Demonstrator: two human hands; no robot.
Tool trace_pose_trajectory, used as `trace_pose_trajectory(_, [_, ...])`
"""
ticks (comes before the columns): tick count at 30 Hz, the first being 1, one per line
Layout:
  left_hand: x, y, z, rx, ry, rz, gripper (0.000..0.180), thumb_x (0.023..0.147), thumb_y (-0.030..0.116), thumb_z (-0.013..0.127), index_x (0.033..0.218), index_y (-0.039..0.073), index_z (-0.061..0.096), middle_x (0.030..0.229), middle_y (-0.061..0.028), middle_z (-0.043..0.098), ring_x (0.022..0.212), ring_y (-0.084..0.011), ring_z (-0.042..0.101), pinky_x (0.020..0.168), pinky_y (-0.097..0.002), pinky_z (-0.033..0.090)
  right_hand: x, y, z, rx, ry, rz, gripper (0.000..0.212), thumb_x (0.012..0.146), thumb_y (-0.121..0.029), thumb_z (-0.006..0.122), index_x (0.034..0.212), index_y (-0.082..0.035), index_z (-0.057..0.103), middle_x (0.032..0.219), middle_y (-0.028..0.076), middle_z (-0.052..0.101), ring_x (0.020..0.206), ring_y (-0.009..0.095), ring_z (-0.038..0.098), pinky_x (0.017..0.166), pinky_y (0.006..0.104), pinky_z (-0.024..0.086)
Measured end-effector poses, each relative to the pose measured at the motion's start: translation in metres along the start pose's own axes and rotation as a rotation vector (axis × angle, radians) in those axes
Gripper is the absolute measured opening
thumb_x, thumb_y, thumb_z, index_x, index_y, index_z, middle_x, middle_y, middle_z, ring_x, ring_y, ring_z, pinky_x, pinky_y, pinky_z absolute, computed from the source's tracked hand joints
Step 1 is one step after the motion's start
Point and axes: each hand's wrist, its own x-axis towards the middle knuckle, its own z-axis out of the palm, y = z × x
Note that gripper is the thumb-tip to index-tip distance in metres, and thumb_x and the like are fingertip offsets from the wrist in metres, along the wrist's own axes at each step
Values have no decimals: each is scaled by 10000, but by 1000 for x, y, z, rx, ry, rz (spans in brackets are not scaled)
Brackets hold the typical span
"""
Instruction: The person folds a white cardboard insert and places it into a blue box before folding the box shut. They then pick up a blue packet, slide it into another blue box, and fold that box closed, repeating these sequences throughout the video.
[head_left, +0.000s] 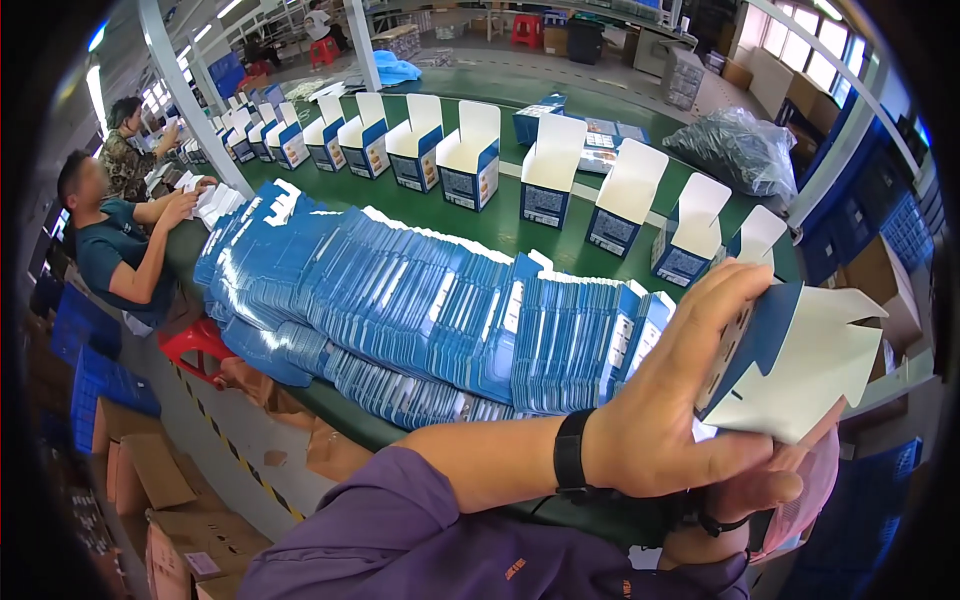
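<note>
- Head view: the left hand (680, 400) is clamped on a half-folded blue and white carton (800, 365), fingers curled over its upper edge and the thumb pressed along its underside. The carton sits at the near right end of the long stack of flat blue carton blanks (400, 310), held up off the green tabletop (520, 225).
- The right hand (760, 500) lies under the left wrist, just below the carton. Only a few fingers and a wristband show, so I cannot tell whether it is gripping or merely cupped beneath.
- The carton looks like thin printed card: light, stiff along its creases, easily dented across a panel. Its white flaps stand loose and splayed away from the stack, and I judge they would bend if grabbed at the tips.
- The best hold, to my eye, is on the folded corners and side panels, where the card is doubled, not on the free flaps. The printed blue face looks glossy, so it may slip under a light pinch.
- Beyond the stack, a curved row of erected cartons (470, 160) stands open-topped on the tabletop.
- Left of the stack, two seated people (115, 235) handle white sheets at the tabletop's far end.
- Right of the stack's far side lies a dark plastic bag (740, 150).
</note>
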Motion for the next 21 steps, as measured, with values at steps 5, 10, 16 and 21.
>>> trace_pose_trajectory(5, [-2, 14, -10, 214, -125, 91, 621, 856, 38, 583, 1439, -54, 386, 1443, -245, 471, 1415, -368, 391, 1207, -444, 221, 14, 3, 11, -243, -54, -12, 822, 941, -509, 622, 1530, -52, 276, 1386, 153, 487, 1423, 384, 381, 1171, 515, 311])
trace_pose_trajectory(10, [3, 19, -10, 264, -155, 74, 555, 870, 49, 561, 1398, -55, 425, 1401, -222, 497, 1341, -364, 474, 1189, -453, 258, 12, 7, 10, -251, 39, -11, 740, 960, -476, 608, 1493, -44, 331, 1321, 150, 527, 1406, 371, 412, 1157, 502, 344])
trace_pose_trajectory(16, [-2, 4, -7, 232, -22, 11, 512, 899, 83, 529, 1387, -45, 443, 1380, -216, 507, 1327, -344, 479, 1164, -455, 293, 8, -5, 26, 119, -61, -132, 544, 958, -270, 495, 1422, 0, 407, 1365, 176, 541, 1379, 326, 462, 1175, 439, 339])
trace_pose_trajectory(21, [0, 12, -13, 226, -3, -20, 458, 878, -16, 512, 1334, -27, 468, 1367, -229, 509, 1323, -321, 473, 1149, -451, 313, 13, -2, 8, -183, -215, -103, 311, 967, -223, 506, 1211, -38, 555, 1364, 200, 537, 1407, 372, 429, 1175, 489, 321])
